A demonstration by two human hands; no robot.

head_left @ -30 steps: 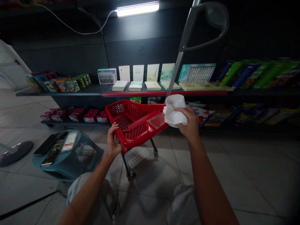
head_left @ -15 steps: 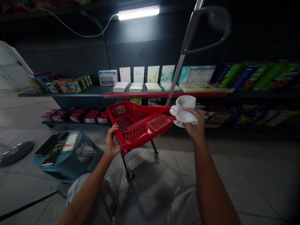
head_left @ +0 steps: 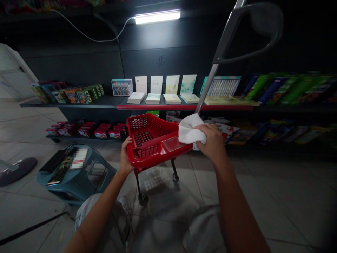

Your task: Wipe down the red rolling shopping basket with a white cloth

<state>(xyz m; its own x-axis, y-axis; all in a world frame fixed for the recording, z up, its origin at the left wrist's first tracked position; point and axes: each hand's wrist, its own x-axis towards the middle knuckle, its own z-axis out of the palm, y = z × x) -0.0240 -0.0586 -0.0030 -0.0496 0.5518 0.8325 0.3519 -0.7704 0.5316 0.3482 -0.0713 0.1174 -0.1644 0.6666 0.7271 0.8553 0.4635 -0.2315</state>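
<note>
A small red plastic shopping cart [head_left: 147,161] with a lattice basket stands in front of me on dark legs with casters. My left hand [head_left: 126,158] is closed on the near left rim of its basket. In my right hand [head_left: 212,142] is a crumpled white cloth [head_left: 190,129], pressed against the cart's right end and covering part of it. A pale rectangular panel [head_left: 172,144] on the cart's near side shows just left of the cloth. From behind the cloth a metal pole [head_left: 206,89] with a dark grey loop handle [head_left: 223,60] rises to the upper right.
A blue-grey stool [head_left: 86,181] on the left carries a phone-like device and other flat items. Shelves behind the cart hold books [head_left: 172,99], small boxes [head_left: 85,95] and green and blue packets [head_left: 295,89]. A lit tube lamp [head_left: 158,16] hangs above. Tiled floor surrounds the cart.
My right hand has moved left and slightly down, bringing the cloth onto the cart's right end. The cart has turned a little and its handle has swung to the right. My left hand still grips the rim.
</note>
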